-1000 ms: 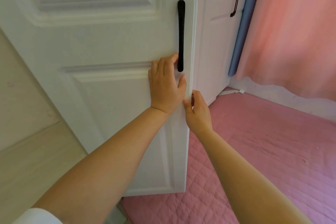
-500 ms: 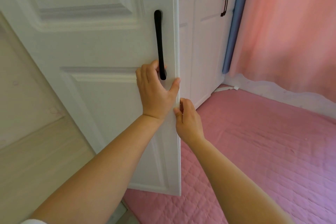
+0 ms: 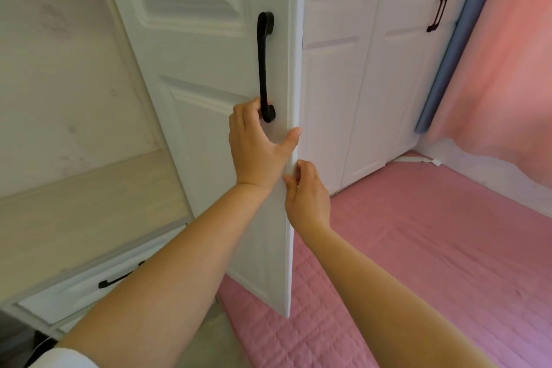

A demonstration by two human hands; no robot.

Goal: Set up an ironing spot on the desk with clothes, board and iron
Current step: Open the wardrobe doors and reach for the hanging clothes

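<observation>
Head view, wardrobe door [image 3: 209, 48] half open. Left hand [image 3: 257, 146]: fingers curled round lower end of black handle [image 3: 264, 66], thumb on door edge. Right hand [image 3: 307, 191]: pinches door edge just below left hand. Step, prob.: swing door wide w/ steady pull, fingers off hinge side. Clothes, board, iron: not in view; behind door, can't tell.

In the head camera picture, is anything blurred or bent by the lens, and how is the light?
Head view: soft, even light, no glare; the door and its black handle look sharp, as do both hands; the pink curtain and blue strip at the right edge are smeared; the wide lens tilts the door frames.
</observation>
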